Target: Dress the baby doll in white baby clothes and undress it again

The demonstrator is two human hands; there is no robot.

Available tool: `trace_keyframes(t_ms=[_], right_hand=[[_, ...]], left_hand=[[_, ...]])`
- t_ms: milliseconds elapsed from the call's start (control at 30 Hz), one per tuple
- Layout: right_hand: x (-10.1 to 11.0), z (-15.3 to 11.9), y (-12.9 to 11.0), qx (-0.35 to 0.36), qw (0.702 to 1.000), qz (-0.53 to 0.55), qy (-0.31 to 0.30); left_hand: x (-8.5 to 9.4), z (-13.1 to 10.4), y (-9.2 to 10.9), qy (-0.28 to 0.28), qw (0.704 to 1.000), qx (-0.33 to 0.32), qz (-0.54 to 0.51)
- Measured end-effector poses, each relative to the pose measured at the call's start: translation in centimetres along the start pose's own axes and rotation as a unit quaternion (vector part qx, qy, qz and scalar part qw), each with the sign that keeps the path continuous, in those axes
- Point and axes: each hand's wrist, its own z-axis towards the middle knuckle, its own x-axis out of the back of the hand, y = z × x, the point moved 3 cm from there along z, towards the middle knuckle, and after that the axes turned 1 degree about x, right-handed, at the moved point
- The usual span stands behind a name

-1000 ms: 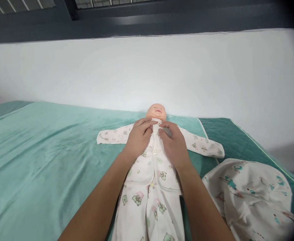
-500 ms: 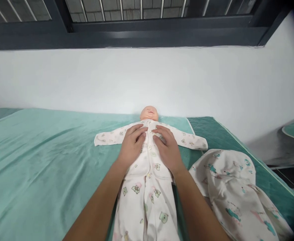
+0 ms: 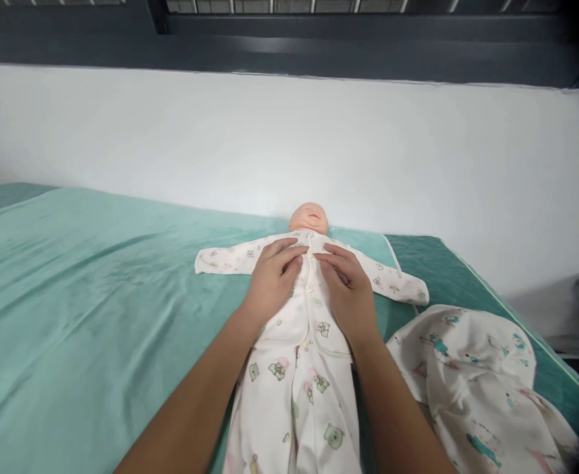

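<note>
A baby doll (image 3: 310,217) lies on its back, head toward the wall, its sleeves spread out to both sides. It wears a white printed baby jacket (image 3: 289,324) with buttons down the front, over matching trousers (image 3: 325,421). My left hand (image 3: 276,280) rests on one side of the jacket's chest, fingers loosely curved and holding nothing. On the other side of the button line lies my right hand (image 3: 347,286), also open, its fingertips touching the cloth. The doll's own hands are hidden by the sleeves.
Light green cloth (image 3: 97,309) covers the bed, with darker green quilted fabric (image 3: 418,260) at the right. A crumpled white printed baby garment (image 3: 481,368) lies beside my right forearm. Behind the bed stands a white wall (image 3: 270,138) under a dark window frame (image 3: 289,52).
The view has tilted down and rolled slightly, so the doll sits a little further right in the picture. Both hands stay on the jacket's chest, with hardly any movement.
</note>
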Motion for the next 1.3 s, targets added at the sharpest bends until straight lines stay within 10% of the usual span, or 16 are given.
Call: trace_keyframes(t_ms=[1300], right_hand=[[-0.4,-0.5,-1.1,0.102,0.985,-0.130,-0.048]], left_hand=[[-0.2,-0.1,-0.2,-0.013,0.999,-0.020,0.022]])
